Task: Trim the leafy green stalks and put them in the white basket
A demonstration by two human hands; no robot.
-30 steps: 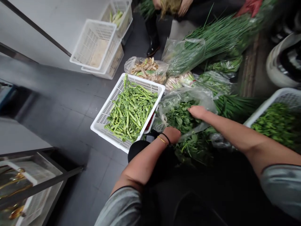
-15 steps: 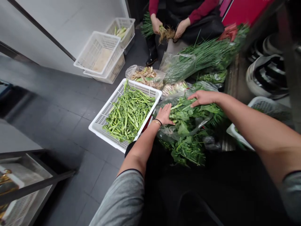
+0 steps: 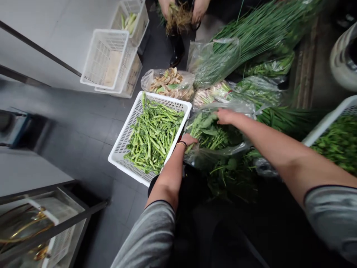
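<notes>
My left hand point(image 3: 190, 140) is closed at the near left end of a bundle of leafy greens point(image 3: 205, 124), by the stems. At the far side of the same bundle, my right hand point(image 3: 224, 116) has its fingers curled into the leaves, which partly hide them. The greens lie in an opened clear plastic bag point(image 3: 235, 149). Just left of my left hand stands a white slotted basket point(image 3: 128, 130) holding many thin green stalks point(image 3: 152, 136), like broccolini. More dark loose greens point(image 3: 230, 175) lie below the bag, close to my lap.
Bags of trimmings point(image 3: 170, 82), pale-stemmed vegetables point(image 3: 212, 93) and long green shoots point(image 3: 251, 44) lie beyond. A co-worker's hands point(image 3: 199, 9) hold rooted greens. White crates point(image 3: 104, 33) stand back left; a basket of greens point(image 3: 338, 137) is at right, a metal rack point(image 3: 75, 219) lower left.
My hands were spread over the greens; their fingers are now closed in among them. My left hand moved down slightly and my right hand moved left. The view has shifted, showing more at the right.
</notes>
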